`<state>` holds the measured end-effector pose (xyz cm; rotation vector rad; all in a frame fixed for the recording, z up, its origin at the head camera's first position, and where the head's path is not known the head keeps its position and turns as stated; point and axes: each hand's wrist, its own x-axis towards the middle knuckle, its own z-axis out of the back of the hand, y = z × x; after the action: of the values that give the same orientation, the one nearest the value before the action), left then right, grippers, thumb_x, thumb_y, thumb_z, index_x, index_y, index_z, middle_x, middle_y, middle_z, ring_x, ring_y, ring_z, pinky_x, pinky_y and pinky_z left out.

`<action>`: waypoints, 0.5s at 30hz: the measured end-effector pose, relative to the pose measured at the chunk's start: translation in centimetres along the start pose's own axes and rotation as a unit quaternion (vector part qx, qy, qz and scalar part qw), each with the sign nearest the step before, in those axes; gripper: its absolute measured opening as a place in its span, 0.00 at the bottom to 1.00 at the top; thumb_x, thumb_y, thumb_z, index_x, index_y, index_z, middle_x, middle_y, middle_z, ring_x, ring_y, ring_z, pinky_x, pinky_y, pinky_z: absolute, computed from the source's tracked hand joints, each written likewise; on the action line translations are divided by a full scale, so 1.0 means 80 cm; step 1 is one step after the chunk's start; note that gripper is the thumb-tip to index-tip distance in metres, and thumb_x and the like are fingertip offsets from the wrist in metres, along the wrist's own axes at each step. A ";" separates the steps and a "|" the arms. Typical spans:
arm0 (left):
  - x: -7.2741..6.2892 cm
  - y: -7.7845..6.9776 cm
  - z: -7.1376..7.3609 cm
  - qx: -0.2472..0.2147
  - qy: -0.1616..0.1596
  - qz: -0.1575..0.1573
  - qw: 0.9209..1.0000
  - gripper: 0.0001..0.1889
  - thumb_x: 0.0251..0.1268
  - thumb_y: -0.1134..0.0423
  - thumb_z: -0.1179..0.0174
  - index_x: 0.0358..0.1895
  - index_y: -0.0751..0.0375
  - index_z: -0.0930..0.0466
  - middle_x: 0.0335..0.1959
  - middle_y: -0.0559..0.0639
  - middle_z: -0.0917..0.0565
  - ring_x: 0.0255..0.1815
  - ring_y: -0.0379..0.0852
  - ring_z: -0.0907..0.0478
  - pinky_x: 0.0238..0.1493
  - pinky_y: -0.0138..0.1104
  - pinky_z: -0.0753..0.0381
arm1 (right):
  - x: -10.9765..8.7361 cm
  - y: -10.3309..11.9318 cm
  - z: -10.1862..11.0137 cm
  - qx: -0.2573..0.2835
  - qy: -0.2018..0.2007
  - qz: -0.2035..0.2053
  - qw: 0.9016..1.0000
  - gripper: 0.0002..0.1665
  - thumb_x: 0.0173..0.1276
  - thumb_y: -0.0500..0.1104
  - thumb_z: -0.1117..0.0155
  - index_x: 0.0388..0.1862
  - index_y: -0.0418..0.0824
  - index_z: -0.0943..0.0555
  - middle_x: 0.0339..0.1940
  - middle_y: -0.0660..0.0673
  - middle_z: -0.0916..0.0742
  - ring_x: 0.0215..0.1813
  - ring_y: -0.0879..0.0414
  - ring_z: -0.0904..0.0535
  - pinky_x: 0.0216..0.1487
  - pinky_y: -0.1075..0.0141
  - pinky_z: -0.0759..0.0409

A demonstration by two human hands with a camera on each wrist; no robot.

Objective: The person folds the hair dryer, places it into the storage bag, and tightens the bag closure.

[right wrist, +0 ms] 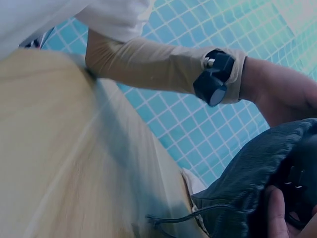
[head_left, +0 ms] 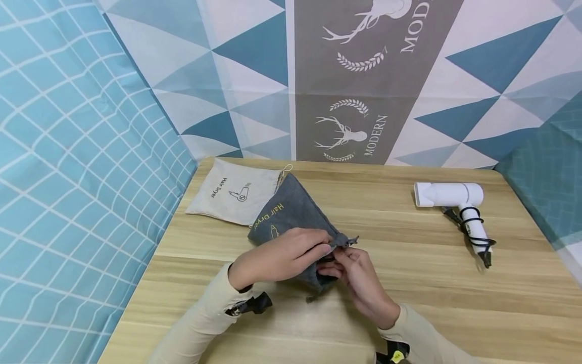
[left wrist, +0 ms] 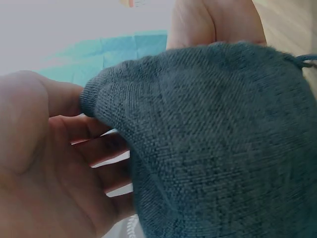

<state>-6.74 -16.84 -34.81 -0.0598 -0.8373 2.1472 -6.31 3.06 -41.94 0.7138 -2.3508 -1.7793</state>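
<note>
Hanging well to the left of the dark grey woven drawstring pouch [head_left: 291, 210], a light blue sheet with white grid lines [head_left: 68, 151] borders the pale wooden desk [head_left: 432, 313]. Just left of the grey pouch lies a flat cream cloth pouch [head_left: 234, 189] printed "Hair Dryer"; the grey one overlaps it in the head view, though I cannot tell whether they touch. The grey pouch itself slants between the two hands over the desk, its mouth toward the right hand.

Across the grey pouch's near side, the left hand [head_left: 286, 255] grips the rim between thumb and fingers. A dark grey cord knot [head_left: 343, 241] sits at the rim's right end. Right of the mouth, the right hand [head_left: 364, 283] pinches the rim, some fingers inside, beside a black item [right wrist: 295, 187] too shadowed to name.

If either grip loosens, the soft rim could flop shut; tipping the mouth lower could let the black item slide out. Loose cord ends might catch a finger and cinch the opening. A leftward shove could crumple the cream pouch.

Well right of the grey pouch, a white plastic hair dryer [head_left: 450, 194] rests with its black cord [head_left: 483, 241] wound round the handle; a sweeping sleeve could knock it.
</note>
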 end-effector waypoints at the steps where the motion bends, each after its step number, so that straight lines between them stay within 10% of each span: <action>1: 0.000 0.000 0.000 -0.012 0.000 -0.001 1.000 0.15 0.83 0.58 0.60 0.36 0.55 0.28 0.26 0.41 0.32 0.26 0.35 0.34 0.33 0.28 0.32 | 0.000 -0.001 0.000 -0.004 -0.002 0.007 1.000 0.20 0.80 0.39 0.51 0.60 0.25 0.27 0.48 0.43 0.13 0.42 0.52 0.13 0.49 0.58 0.16; 7: -0.002 -0.001 0.004 -0.095 -0.015 0.002 0.995 0.17 0.84 0.56 0.61 0.36 0.58 0.27 0.24 0.41 0.35 0.23 0.35 0.37 0.29 0.28 0.34 | 0.001 -0.005 -0.001 -0.028 -0.009 0.024 0.999 0.19 0.80 0.38 0.50 0.57 0.24 0.24 0.51 0.41 0.16 0.46 0.50 0.14 0.49 0.56 0.16; 15: 0.003 0.003 -0.003 -0.056 -0.025 -0.004 0.998 0.15 0.83 0.58 0.58 0.31 0.51 0.32 0.24 0.41 0.36 0.23 0.35 0.38 0.29 0.27 0.35 | 0.005 -0.006 0.002 -0.031 -0.005 -0.027 0.999 0.20 0.80 0.40 0.50 0.56 0.24 0.24 0.45 0.42 0.15 0.42 0.55 0.14 0.48 0.60 0.16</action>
<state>-7.01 -16.68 -35.07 -0.0602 -0.9858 2.1009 -6.59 2.94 -42.48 0.7687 -2.2922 -1.8716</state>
